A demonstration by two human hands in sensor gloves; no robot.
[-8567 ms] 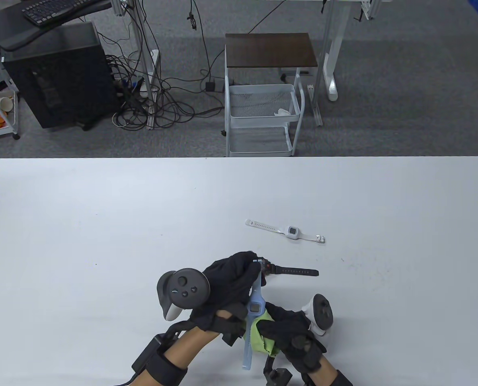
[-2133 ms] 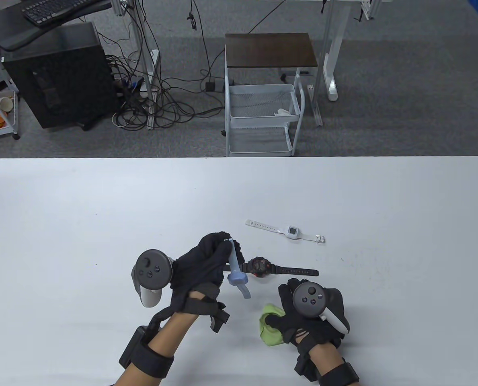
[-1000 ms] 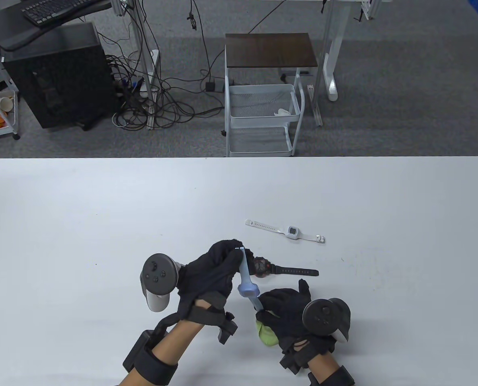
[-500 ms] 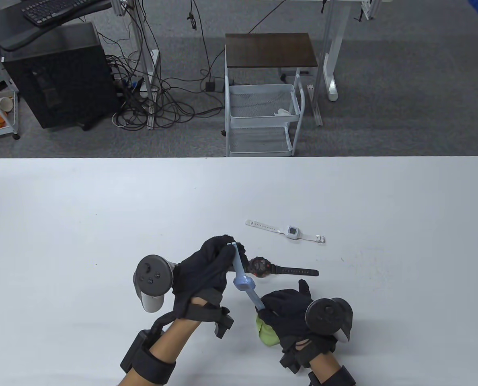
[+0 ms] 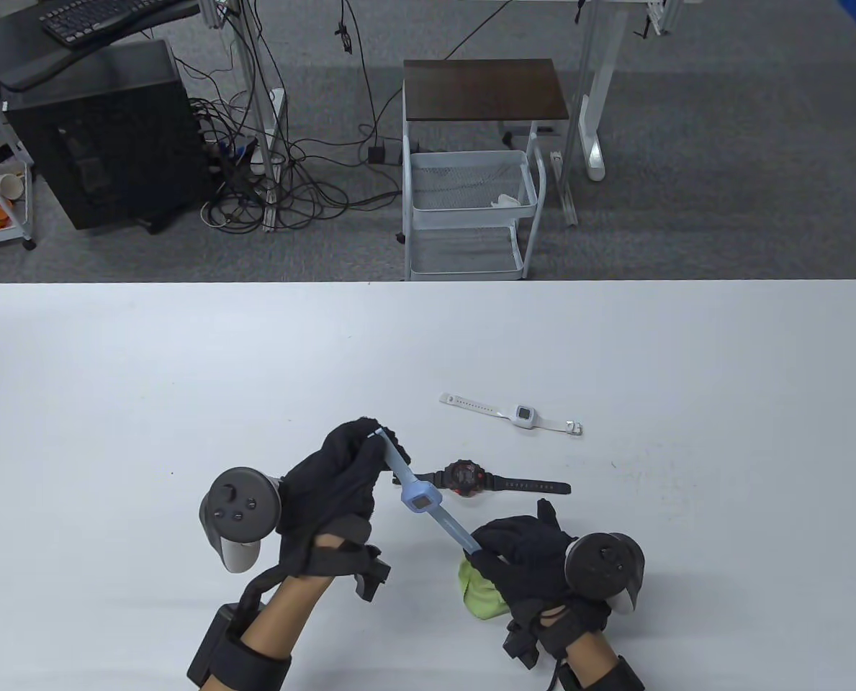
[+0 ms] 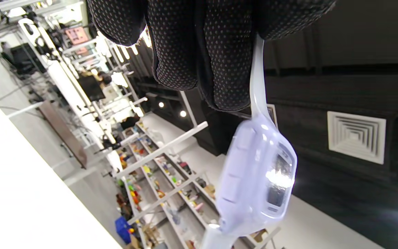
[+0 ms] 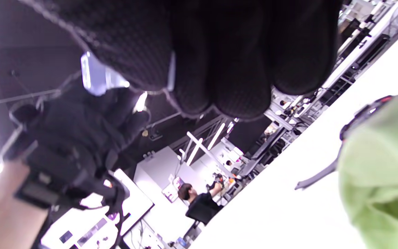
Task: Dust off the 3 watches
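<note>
While two of the three watches, a white plastic one (image 5: pixel 522 414) and a black-and-red one (image 5: pixel 465 477), lie mid-table, the left hand (image 5: pixel 334 479) pinches the pale blue rubber watch (image 5: pixel 421 498) aloft; the right hand (image 5: pixel 525 558) pinches its lower strap and clutches one green cloth (image 5: pixel 479 595). The white table (image 5: pixel 111 374) lies open leftward.

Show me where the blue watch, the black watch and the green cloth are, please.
blue watch (image 5: pixel 421 499): table view, on its square case.
black watch (image 5: pixel 464 477): table view, on its round dial.
green cloth (image 5: pixel 479 594): table view, on its visible fold.
</note>
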